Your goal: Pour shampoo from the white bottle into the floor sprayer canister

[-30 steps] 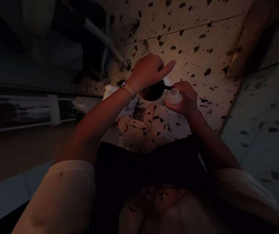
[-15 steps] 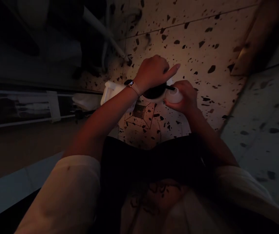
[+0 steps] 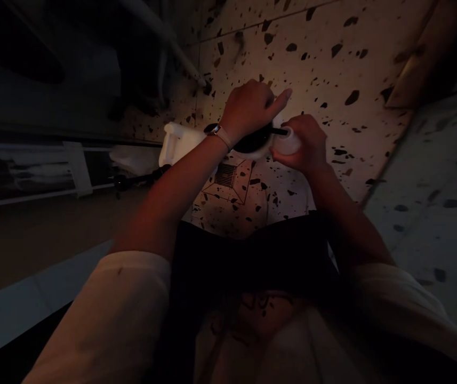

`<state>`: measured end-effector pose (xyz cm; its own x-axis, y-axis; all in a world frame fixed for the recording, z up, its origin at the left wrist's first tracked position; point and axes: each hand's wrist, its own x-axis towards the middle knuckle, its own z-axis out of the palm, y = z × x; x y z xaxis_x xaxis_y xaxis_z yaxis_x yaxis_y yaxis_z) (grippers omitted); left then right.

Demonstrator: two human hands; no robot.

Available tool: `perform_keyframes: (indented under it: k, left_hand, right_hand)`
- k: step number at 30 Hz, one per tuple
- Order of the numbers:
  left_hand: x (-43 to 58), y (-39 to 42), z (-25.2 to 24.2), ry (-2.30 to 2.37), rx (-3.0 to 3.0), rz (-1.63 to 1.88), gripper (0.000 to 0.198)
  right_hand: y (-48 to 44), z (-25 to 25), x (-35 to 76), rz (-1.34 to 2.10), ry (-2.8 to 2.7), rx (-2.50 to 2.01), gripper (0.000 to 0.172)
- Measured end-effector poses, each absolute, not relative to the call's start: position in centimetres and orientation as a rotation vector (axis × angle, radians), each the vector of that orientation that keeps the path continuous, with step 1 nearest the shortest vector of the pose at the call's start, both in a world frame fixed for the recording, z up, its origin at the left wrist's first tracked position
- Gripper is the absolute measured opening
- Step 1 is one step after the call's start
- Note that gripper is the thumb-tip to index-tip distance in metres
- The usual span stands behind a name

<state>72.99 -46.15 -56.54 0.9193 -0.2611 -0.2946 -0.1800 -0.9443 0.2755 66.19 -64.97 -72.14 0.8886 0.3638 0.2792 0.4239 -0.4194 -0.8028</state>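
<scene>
Far L: a white shelf frame (image 3: 77, 176) sits in shadow, w/ a pale plastic bag (image 3: 132, 159) just beside it. A white pipe (image 3: 160, 32) runs down top-L to the speckled terrazzo floor (image 3: 324, 69). A white packet (image 3: 181, 142) lies right by your L wrist, partly under it.

Your L hand (image 3: 248, 106) is over the work, wearing a watch w/ a pale strap (image 3: 219, 134). Fingers are curled in a narrow, loose fist, index finger (image 3: 282, 98) stuck out straight, touching nothing. Can't tell if that hand holds anything; the palm hides it.

Under that palm is a round white bowl (image 3: 261, 152), mostly hidden, w/ dark contents (image 3: 252, 143). Too dark to tell liquid or solid. A thin black stick (image 3: 279, 131) comes out of the bowl toward the white cup-shaped piece (image 3: 288, 143), its end touching or nearly touching it. The piece sits right against the bowl's rim.

Your R hand (image 3: 306, 144) is closed round that piece, fingers wrapped over the top, thumb side under, grip firm and narrow.

Below the hands: a square floor drain (image 3: 226, 176). Nearer you: dark shorts (image 3: 252, 256) and cream sleeves (image 3: 124, 314) on both arms. Far R: a paler terrazzo slab (image 3: 424, 213).
</scene>
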Motion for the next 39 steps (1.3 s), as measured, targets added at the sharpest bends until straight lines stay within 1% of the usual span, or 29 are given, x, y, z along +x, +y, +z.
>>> perform_keyframes:
  k: [2, 6, 9, 11, 14, 18, 24, 27, 31, 33, 39]
  left_hand:
    - [73.1, -46.3, -56.3, -0.353, 2.847, -0.43, 0.095]
    - [73.1, -46.8, -53.3, -0.375, 2.867, -0.408, 0.105]
    - [73.1, -46.8, -51.7, -0.326, 2.879, -0.411, 0.101]
    - [73.2, -46.6, -51.7, -0.336, 2.867, -0.384, 0.097]
    - [73.4, -46.5, -52.7, -0.4, 2.836, -0.336, 0.098]
    - [73.4, -46.6, -54.6, -0.392, 2.855, -0.358, 0.101]
    - [73.2, -46.7, -56.9, -0.278, 2.814, -0.365, 0.103]
    - [73.2, -46.6, -56.0, -0.261, 2.794, -0.364, 0.1]
    - [73.3, -46.5, -53.2, -0.251, 2.791, -0.386, 0.09]
    - [73.4, -46.4, -52.3, -0.258, 2.776, -0.374, 0.089]
    - [73.9, -46.7, -53.0, -0.27, 2.739, -0.4, 0.096]
  right_hand:
    - [-65.1, -71.8, 66.1, -0.036, -0.541, -2.031, 0.049]
    - [-65.1, -69.9, 66.2, -0.196, -0.567, -1.944, 0.051]
    - [-65.0, -68.6, 66.3, -0.306, -0.589, -1.956, 0.05]
    - [-65.0, -68.3, 66.4, -0.297, -0.592, -1.966, 0.05]
    - [-65.0, -68.8, 66.7, -0.177, -0.56, -2.005, 0.052]
    - [-65.1, -70.4, 67.0, -0.09, -0.569, -2.005, 0.062]
    - [-65.2, -71.6, 67.0, -0.017, -0.531, -2.043, 0.056]
    - [-65.0, -71.3, 67.0, -0.12, -0.55, -1.988, 0.057]
    - [-64.5, -70.3, 66.9, -0.324, -0.569, -1.931, 0.056]
    - [-64.2, -69.7, 66.9, -0.385, -0.579, -1.925, 0.055]
    - [-64.5, -68.9, 67.0, -0.245, -0.537, -1.97, 0.059]
